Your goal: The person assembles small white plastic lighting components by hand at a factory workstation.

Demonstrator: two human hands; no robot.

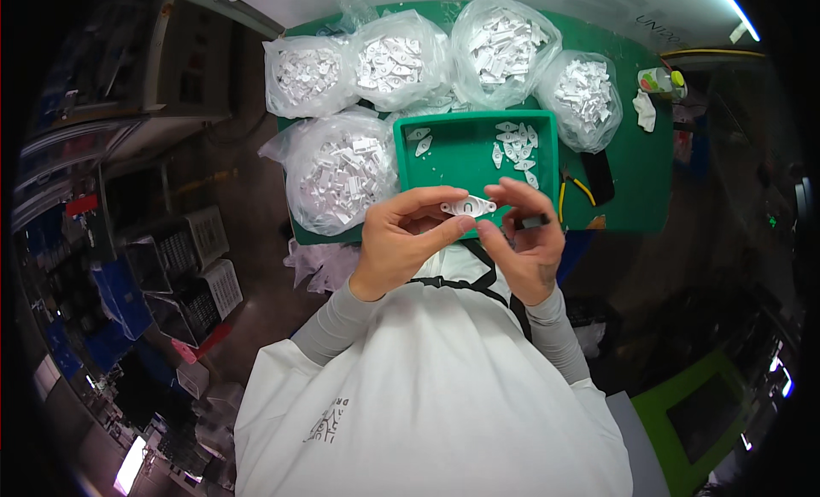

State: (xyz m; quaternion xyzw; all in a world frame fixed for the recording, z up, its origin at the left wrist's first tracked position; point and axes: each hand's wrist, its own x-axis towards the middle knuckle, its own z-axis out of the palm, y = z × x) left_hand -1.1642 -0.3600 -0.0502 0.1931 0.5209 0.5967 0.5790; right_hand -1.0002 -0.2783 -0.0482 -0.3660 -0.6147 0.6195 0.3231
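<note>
My left hand (397, 236) pinches a small white plastic piece (468, 207) between thumb and fingers. The piece is diamond-shaped, with a round hole near each end and a raised curved mark in its middle. Close to its right end is my right hand (528, 241), thumb and index finger curved toward it. A short black object (534, 221) is tucked in the right hand's fingers; most of it is hidden, so its kind is unclear. Beneath both hands stands a green tray (461, 155), where similar white pieces (516, 144) lie mostly on the right side and two at the upper left.
Clear bags of white plastic parts (346, 177) crowd the tray's left and far sides. Another bag (585, 96) stands at the right. Yellow-handled pliers (577, 191), a dark phone (598, 177), a crumpled white cloth (644, 111) and a bottle (662, 81) lie on the green table (641, 172).
</note>
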